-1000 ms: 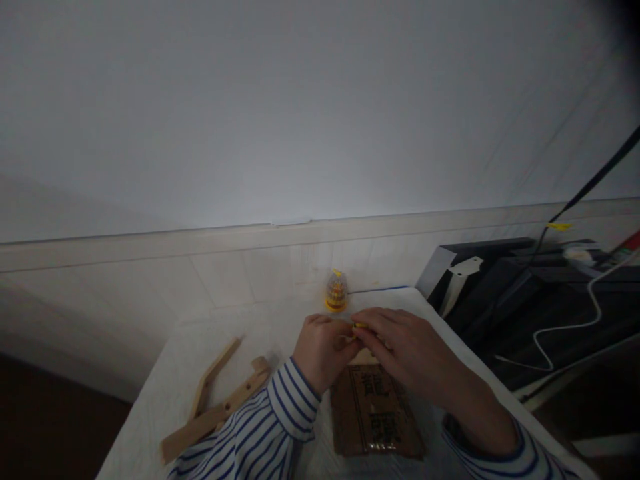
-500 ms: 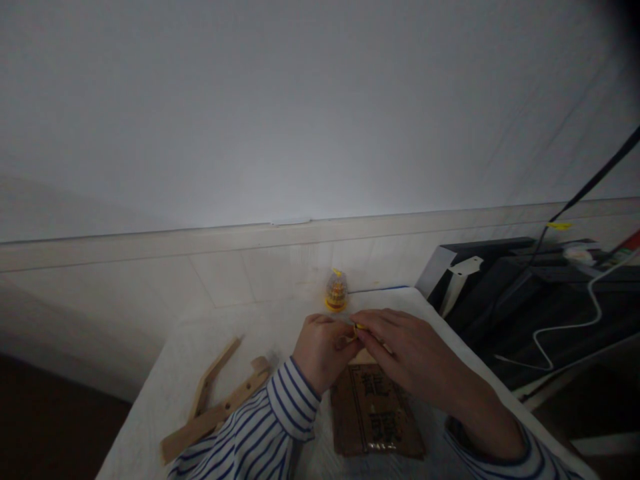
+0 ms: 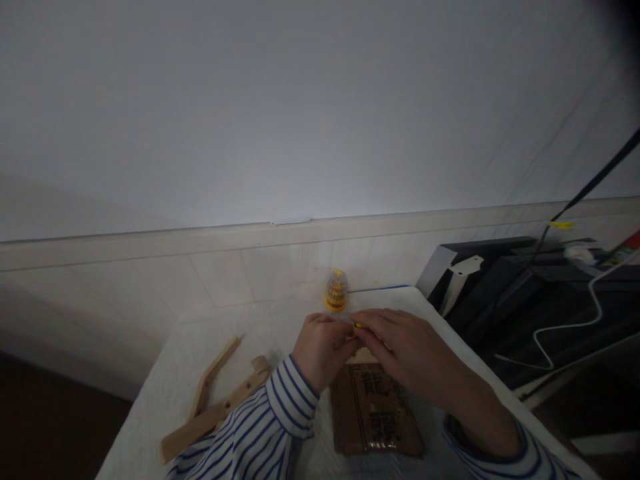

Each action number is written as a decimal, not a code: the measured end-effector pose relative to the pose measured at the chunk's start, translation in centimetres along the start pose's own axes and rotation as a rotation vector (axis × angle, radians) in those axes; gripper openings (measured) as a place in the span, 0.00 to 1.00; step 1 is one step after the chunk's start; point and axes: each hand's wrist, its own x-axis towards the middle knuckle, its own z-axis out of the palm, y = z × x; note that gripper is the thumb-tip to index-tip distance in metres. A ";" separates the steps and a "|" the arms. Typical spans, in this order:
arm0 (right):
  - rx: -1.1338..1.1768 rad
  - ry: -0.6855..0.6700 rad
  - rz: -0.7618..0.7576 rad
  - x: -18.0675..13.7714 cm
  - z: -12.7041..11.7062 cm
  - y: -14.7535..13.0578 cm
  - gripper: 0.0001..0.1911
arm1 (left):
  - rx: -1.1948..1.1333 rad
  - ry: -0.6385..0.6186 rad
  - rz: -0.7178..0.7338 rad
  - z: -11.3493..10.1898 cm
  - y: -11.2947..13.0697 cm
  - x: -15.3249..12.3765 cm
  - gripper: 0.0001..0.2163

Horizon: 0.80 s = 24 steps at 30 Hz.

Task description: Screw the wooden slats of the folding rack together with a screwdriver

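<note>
My left hand [image 3: 324, 350] and my right hand [image 3: 407, 350] meet over the middle of the table, fingertips touching. Between the thumb and fingers of the right hand shows a small yellow-and-black piece [image 3: 359, 325], mostly covered. The left hand's fingers are pinched together against it, and what they hold is hidden. Just below the hands lies a brown printed package [image 3: 375, 417] with large dark characters and a shiny wrap. A bit of pale wood [image 3: 363, 356] peeks out between the package and the right hand. Beyond the hands stands a clear dome-shaped case [image 3: 337, 290] with a yellow base.
To the left, a drilled wooden bar [image 3: 193, 433] and a thin angled wooden piece [image 3: 214, 377] lie on the white-covered table [image 3: 160, 380]. A panelled wall [image 3: 250, 270] borders the back. Dark flat panels [image 3: 525, 293] and a white cable [image 3: 565, 328] are at the right.
Both hands stay in nearly the same place. The fingers shift slightly at the small yellow-and-black piece, which now shows a little differently.
</note>
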 end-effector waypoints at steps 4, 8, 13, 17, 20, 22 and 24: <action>-0.006 -0.001 0.004 0.0 0.0 0.1 0.12 | 0.001 -0.015 0.019 -0.1 -0.1 0.0 0.03; -0.015 0.017 -0.006 -0.1 0.1 0.2 0.12 | -0.006 -0.022 0.031 -0.2 -0.1 0.0 0.04; -0.014 0.039 -0.011 -0.1 0.2 0.3 0.11 | -0.034 -0.034 0.046 -0.3 -0.1 0.0 0.04; -0.016 -0.004 0.012 0.0 0.3 0.3 0.11 | -0.048 -0.038 0.044 -0.3 -0.1 0.0 0.04; -0.016 -0.005 0.019 0.0 0.3 0.3 0.11 | -0.042 -0.030 0.039 -0.3 0.0 0.0 0.03; -0.018 0.006 0.018 0.0 0.3 0.4 0.11 | -0.033 -0.015 0.034 -0.2 0.1 0.0 0.04; -0.017 0.017 0.009 -0.1 0.2 0.4 0.11 | -0.025 -0.004 0.017 -0.3 0.2 0.0 0.04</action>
